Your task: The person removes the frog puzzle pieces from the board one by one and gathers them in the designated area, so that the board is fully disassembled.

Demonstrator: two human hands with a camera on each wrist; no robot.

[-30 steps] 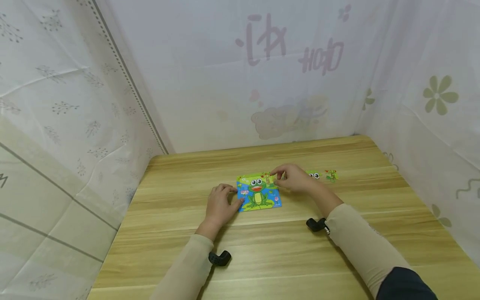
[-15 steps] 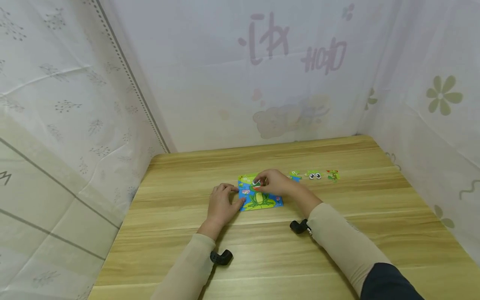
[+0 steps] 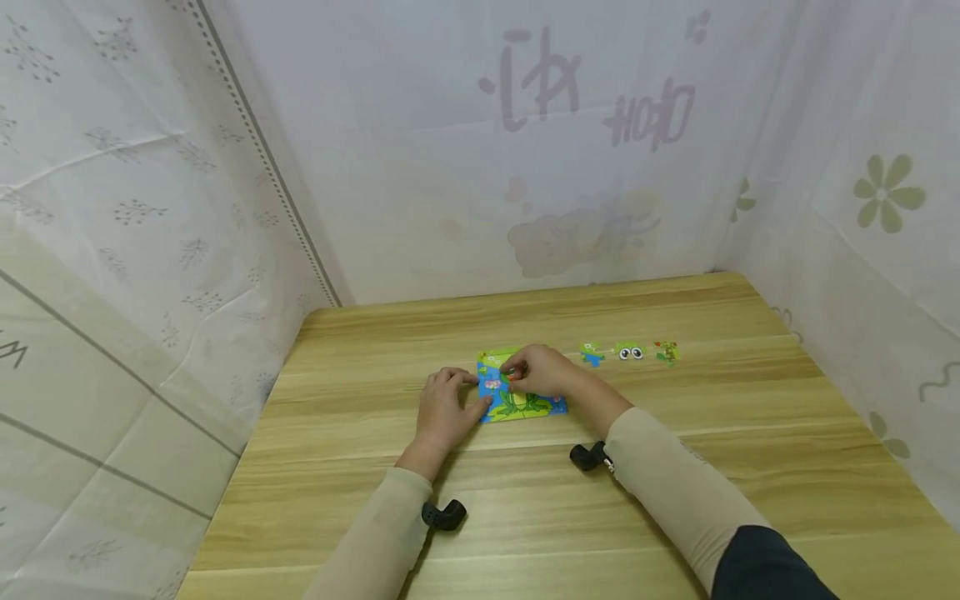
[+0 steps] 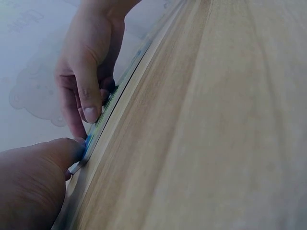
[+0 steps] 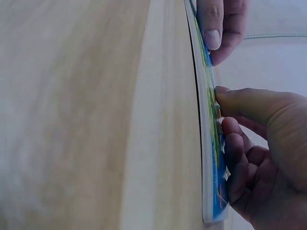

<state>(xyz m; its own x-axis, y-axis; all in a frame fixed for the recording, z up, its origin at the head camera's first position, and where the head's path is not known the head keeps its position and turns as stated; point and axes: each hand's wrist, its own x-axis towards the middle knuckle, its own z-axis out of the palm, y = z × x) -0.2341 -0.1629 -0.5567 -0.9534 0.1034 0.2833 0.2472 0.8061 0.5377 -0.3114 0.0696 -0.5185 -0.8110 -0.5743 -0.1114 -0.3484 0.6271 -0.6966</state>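
Observation:
A flat frog jigsaw puzzle (image 3: 491, 367) lies on the table, partly covered by both hands. My left hand (image 3: 442, 408) holds its left edge, with the thumb on the lower left corner; the left wrist view shows that thumb (image 4: 67, 149) on the board. My right hand (image 3: 543, 371) is over the frog's face, thumb and fingers pinching at the puzzle piece with the red mouth (image 3: 513, 376). In the right wrist view, the right thumb (image 5: 249, 103) and curled fingers meet the board's surface. Whether the piece is lifted cannot be seen.
Right of the board lie a blue and green piece (image 3: 592, 354), a piece with the frog's eyes (image 3: 630, 352) and a tree piece (image 3: 666, 352). The wooden table (image 3: 510, 500) reaches back to a patterned curtain (image 3: 420, 208).
My right hand has moved left, from the board's upper right to the frog's face. The blue and green piece has come into view behind it. The left hand stays put.

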